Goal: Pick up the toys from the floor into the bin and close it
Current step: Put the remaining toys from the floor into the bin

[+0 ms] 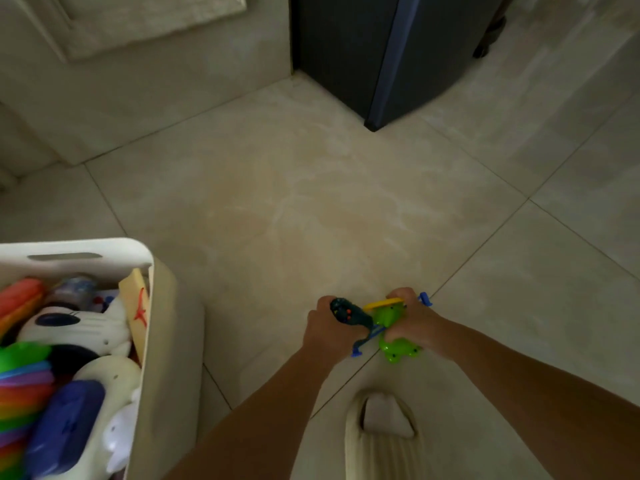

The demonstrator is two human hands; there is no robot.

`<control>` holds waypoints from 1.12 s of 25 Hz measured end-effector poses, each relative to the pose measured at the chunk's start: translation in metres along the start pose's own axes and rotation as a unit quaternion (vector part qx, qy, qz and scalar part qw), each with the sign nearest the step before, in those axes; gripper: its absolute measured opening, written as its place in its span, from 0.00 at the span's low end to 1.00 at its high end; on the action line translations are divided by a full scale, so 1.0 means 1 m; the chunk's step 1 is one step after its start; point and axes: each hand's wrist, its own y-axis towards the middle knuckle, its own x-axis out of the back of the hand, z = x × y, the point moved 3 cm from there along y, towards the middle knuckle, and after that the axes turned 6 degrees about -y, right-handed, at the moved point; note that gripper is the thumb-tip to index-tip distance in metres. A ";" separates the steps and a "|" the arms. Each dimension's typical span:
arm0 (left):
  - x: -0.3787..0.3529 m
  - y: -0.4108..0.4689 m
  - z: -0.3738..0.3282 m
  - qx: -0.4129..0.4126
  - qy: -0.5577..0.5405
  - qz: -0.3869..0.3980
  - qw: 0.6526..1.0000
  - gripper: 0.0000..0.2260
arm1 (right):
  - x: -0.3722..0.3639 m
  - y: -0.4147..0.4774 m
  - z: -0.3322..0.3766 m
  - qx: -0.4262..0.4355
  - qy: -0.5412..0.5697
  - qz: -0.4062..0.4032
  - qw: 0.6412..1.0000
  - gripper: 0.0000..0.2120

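Here the person crouches over the pale marbled tile floor (311, 202), both hands low and to the right of the cream plastic storage bin (162, 341), which is the landmark for everything else. The left hand (327, 329) is closed around a dark green plastic toy with orange dots (346, 313); the right hand (414, 323) is closed around a bright green plastic frog-like toy (394, 346), with a flat yellow piece (382, 303) and thin blue plastic bars (424, 299) bunched in the same fistfuls. Whether those small parts are joined or loose cannot be told.

The bin stands open, well apart from the hands, already heaped with a white-and-black plush toy (76, 327), a rainbow stacking toy (20, 403) and a blue plastic case (65, 424). No lid is in view.

To do this step well, the person would probably want both grips firm before lifting, since the thin blue bars poke out and could slip free. Carrying the load across to the bin and lowering it onto the plush, not dropping it, should keep pieces from bouncing over the rim. A beige slipper (381, 441) lies nearer the camera than the hands.
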 end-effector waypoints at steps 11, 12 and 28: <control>0.170 -0.171 -0.103 -0.179 -0.042 -0.095 0.978 0.25 | -0.005 -0.134 0.165 0.198 0.180 0.043 0.963 0.23; 0.195 -0.196 -0.102 -0.180 -0.065 -0.091 0.977 0.25 | -0.012 -0.154 0.186 0.230 0.160 0.053 0.958 0.24; 0.398 -0.289 0.058 -0.055 -0.227 -0.277 0.932 0.19 | -0.217 -0.157 0.325 0.093 0.246 0.061 0.963 0.21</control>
